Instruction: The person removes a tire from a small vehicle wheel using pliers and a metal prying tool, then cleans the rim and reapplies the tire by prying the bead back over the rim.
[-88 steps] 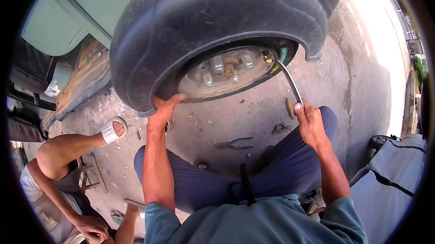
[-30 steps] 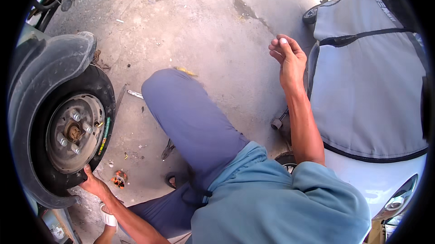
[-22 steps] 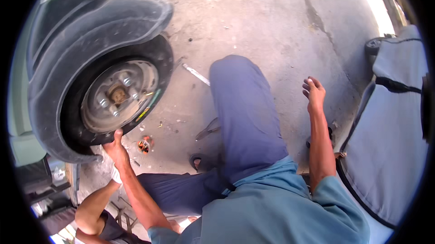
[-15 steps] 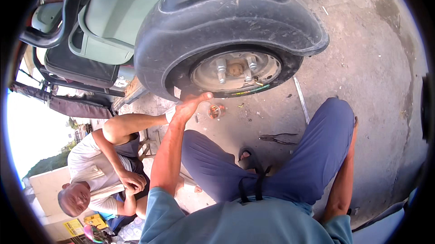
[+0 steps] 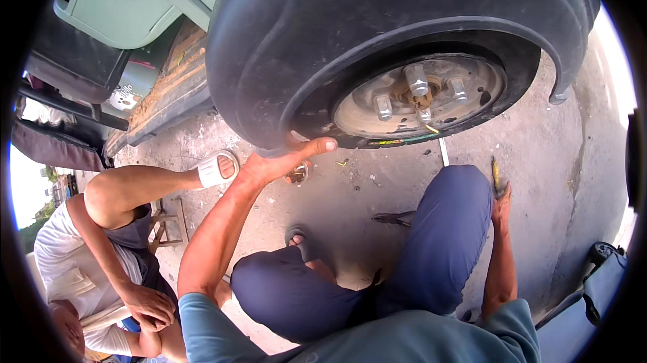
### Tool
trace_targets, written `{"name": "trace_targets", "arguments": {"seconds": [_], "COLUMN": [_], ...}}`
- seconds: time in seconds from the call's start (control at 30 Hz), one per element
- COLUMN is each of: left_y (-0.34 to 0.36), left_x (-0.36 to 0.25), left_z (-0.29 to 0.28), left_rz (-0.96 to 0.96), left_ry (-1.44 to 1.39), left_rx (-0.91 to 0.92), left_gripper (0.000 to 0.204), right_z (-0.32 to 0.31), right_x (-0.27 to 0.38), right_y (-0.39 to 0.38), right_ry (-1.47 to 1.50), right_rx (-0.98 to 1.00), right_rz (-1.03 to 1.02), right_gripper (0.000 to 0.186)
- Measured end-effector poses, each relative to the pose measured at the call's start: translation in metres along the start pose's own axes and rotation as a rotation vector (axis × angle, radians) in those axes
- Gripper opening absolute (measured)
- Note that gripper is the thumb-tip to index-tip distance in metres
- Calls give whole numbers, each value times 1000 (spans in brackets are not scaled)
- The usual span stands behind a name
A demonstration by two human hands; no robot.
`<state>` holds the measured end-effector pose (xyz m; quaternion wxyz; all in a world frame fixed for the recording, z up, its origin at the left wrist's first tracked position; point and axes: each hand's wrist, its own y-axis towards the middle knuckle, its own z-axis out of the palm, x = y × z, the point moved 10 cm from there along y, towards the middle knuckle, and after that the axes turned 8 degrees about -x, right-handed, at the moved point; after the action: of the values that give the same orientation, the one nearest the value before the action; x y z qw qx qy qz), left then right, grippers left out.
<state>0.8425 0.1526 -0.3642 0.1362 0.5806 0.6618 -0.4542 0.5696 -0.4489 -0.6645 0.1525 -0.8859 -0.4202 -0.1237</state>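
In front of me is a wheel (image 5: 350,110) with a black tyre and pale rim, under a large black mudguard (image 5: 269,59). Long shiny nuts (image 5: 418,81) stand out around its hub. My left hand (image 5: 280,162) grips the mudguard's lower left edge, thumb stretched along the tyre; most of its fingers are hidden. Beyond my right knee, low on the right, my right hand (image 5: 502,206) is closed on the end of a slim yellow tool (image 5: 495,173), whose exact kind I cannot make out. A short yellow strip (image 5: 432,129) sticks out at the rim's lower edge.
On the concrete lie dark pliers (image 5: 393,218), partly behind my knee, and a flat metal bar (image 5: 443,153). A clear cup of small orange-brown parts (image 5: 298,173) stands beside my left hand. A seated person (image 5: 101,255) is at the left, near a wooden stool (image 5: 168,225).
My view has moved closer to the wheel and turned. My right hand has come out from behind my knee, with the yellow tool now showing. My left hand stays at the mudguard edge.
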Motion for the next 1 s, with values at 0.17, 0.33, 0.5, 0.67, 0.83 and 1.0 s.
{"name": "trace_targets", "arguments": {"seconds": [0.17, 0.33, 0.5, 0.67, 0.83, 1.0], "left_y": [32, 79, 87, 91, 65, 70], "left_x": [-12, 76, 66, 30, 4, 20], "left_z": [34, 31, 44, 12, 5, 10], "left_rz": [331, 468, 673, 846, 772, 716], "left_ry": [80, -169, -256, -154, 169, -91], "left_rx": [82, 29, -98, -182, -209, -256], "left_gripper": [72, 66, 71, 85, 78, 78], "right_z": [-70, -169, -155, -104, 9, 45], "right_x": [0, 85, 114, 167, 180, 125], "right_y": [-100, -292, -575, -736, -847, -849], "right_ry": [258, -49, -112, -11, 127, 232], "right_rx": [-195, -272, -156, -26, 232, -50], "right_rz": [328, 333, 753, 1092, 1255, 1233], "right_gripper": [75, 60, 52, 50, 51, 41]}}
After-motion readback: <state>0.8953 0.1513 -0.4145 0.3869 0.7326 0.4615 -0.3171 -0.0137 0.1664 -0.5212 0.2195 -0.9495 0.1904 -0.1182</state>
